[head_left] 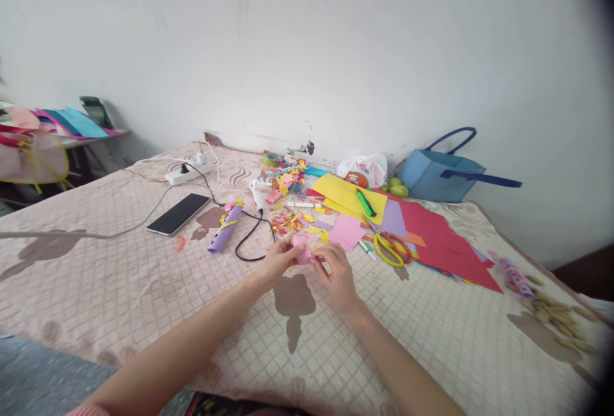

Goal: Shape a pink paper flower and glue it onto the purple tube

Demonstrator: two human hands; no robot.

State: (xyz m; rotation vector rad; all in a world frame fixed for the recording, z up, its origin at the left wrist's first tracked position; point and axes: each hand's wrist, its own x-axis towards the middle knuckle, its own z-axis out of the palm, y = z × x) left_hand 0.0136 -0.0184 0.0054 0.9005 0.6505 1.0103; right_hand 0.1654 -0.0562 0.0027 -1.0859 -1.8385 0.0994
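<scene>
A small piece of pink paper (302,251) is held up between my two hands, above the quilted table cover. My left hand (279,258) pinches its left side, thumb in front. At its right edge my right hand (336,270) has thumb and forefinger closed together on the paper. Just beyond my hands lie small yellow and red paper scraps (290,223) and a pink paper sheet (347,232). A purple paper tube (226,227) with a yellow strip and pink bits lies to the left. Yellow-handled scissors (389,251) rest to the right.
A glue gun (258,194) with a black cord stands behind my left hand. Further left are a phone (178,214) and a power strip (188,173). A green cutter (366,202) lies on yellow paper, near red sheets (446,240) and a blue bag (439,176).
</scene>
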